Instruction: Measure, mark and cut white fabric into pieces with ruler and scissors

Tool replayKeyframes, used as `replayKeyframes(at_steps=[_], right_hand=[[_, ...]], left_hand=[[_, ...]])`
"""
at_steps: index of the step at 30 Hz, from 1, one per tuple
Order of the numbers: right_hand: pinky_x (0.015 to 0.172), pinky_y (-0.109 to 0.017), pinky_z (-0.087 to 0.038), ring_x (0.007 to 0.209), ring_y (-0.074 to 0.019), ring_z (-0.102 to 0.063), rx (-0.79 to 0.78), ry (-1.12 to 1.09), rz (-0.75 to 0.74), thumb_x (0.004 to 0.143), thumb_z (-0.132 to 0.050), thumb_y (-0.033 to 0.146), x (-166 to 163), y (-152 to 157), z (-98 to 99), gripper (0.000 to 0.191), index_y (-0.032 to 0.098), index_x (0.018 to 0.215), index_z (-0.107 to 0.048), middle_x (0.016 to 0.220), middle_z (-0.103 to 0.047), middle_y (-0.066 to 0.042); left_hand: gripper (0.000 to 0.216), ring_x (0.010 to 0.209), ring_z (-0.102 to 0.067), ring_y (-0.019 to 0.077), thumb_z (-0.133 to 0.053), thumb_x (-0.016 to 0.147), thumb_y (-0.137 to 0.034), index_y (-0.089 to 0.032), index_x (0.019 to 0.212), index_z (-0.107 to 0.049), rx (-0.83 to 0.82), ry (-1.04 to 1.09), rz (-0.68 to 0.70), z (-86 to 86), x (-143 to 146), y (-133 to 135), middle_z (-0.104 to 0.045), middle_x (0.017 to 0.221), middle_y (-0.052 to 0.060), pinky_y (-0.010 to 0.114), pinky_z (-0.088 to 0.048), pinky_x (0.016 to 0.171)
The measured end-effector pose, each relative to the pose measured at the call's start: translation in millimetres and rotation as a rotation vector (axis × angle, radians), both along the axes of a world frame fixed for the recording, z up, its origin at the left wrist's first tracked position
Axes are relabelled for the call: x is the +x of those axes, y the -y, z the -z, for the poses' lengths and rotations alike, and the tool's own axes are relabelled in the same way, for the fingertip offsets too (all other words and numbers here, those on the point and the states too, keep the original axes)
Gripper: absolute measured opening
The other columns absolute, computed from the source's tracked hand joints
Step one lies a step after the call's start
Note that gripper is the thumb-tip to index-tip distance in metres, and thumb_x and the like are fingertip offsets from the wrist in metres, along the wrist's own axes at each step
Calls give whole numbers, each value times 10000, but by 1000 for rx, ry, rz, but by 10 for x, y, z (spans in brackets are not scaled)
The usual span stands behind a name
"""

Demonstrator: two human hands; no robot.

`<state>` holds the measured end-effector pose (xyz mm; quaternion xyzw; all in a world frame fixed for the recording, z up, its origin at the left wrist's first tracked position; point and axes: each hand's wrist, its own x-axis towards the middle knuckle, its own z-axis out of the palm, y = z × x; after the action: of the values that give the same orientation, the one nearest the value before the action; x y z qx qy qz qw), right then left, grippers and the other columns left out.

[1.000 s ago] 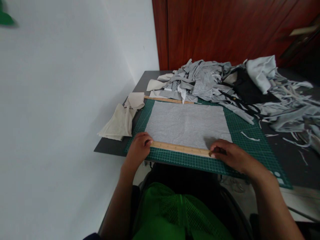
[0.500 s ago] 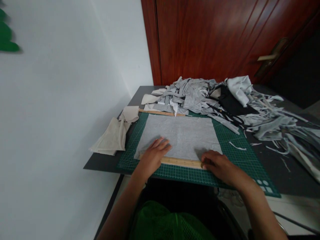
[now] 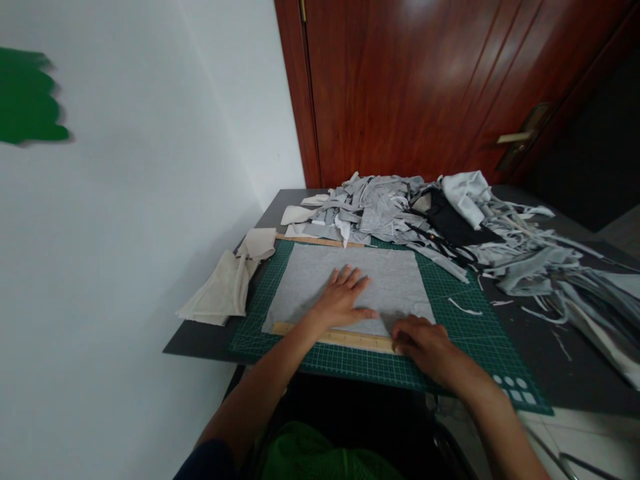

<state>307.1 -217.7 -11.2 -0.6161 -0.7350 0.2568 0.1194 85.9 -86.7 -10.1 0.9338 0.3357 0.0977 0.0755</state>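
A grey rectangle of cloth [image 3: 390, 280] lies flat on a green cutting mat [image 3: 465, 333]. My left hand [image 3: 345, 299] rests on the middle of the cloth, its fingers spread. Along the cloth's near edge runs a wooden ruler [image 3: 355, 339], which passes under my left forearm. At the ruler's right end, my right hand [image 3: 423, 340] is closed with its fingers curled on it, over the cloth's near right corner. A second wooden ruler [image 3: 320, 241] lies beyond the cloth's far edge.
Grey fabric scraps [image 3: 380, 207] are heaped at the back, with black-handled scissors [image 3: 445, 247] and a black cloth [image 3: 455, 220] among them. Cut strips [image 3: 535, 267] spread to the right. Folded beige cloth [image 3: 223, 287] lies at the left, near the white wall [image 3: 125, 233].
My left hand has moved from the ruler's left part forward and right onto the cloth, fingers spreading. My right hand stays at the ruler's right end. The camera view has tilted slightly up.
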Motion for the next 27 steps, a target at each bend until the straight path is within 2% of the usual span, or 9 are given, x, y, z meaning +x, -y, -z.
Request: replayKeyframes(at_steps=[3, 6, 10, 13, 19, 27], right_hand=[[918, -459, -393, 1043, -294, -613, -15, -8, 16, 886, -558, 218, -24, 6, -28, 138, 279, 898, -681, 972, -680, -51], [906, -444, -391, 1033, -289, -608, -21, -23, 23, 884, -559, 220, -20, 5, -11, 132, 277, 896, -677, 975, -678, -50], [919, -421, -383, 1030, -269, -601, -25, -39, 19, 885, -546, 219, -1, -1, 35, 149, 264, 934, -679, 982, -667, -45], [931, -404, -377, 1034, -253, -594, -34, -53, 13, 889, -534, 216, 3, -2, 37, 147, 249, 926, -672, 985, -664, -41], [951, -399, -376, 1067, -243, -581, -54, -49, 23, 913, -532, 216, -20, 16, -12, 144, 259, 952, -664, 1038, -664, -31], [963, -372, -377, 1066, -210, -585, -23, -67, 49, 902, -540, 150, -88, 33, -154, 151, 244, 937, -653, 1006, -653, -6]], left_hand=[[814, 1558, -254, 393, -551, 942, -696, -166, 1548, -432, -25, 27, -74, 96, 10, -228, -386, 1634, 198, 618, -173, 1248], [847, 1557, -252, 395, -535, 944, -703, -135, 1560, -406, -17, 28, -186, 119, -34, -384, -350, 1647, 219, 603, -177, 1248], [860, 1577, -145, 431, -412, 938, -789, -249, 1606, -358, -43, -95, -388, 79, -202, -561, -277, 1701, 114, 655, -93, 1243], [909, 1583, -108, 434, -319, 934, -826, -248, 1635, -300, -49, -171, -489, 27, -388, -723, -226, 1719, 106, 641, -83, 1245], [945, 1586, -117, 421, -342, 910, -853, -259, 1643, -283, -60, -235, -508, -56, -649, -974, -170, 1730, 111, 585, -122, 1254], [873, 1567, -184, 443, -373, 948, -792, -251, 1631, -327, 56, -238, -479, 10, -685, -1024, -237, 1709, 131, 611, -147, 1239]])
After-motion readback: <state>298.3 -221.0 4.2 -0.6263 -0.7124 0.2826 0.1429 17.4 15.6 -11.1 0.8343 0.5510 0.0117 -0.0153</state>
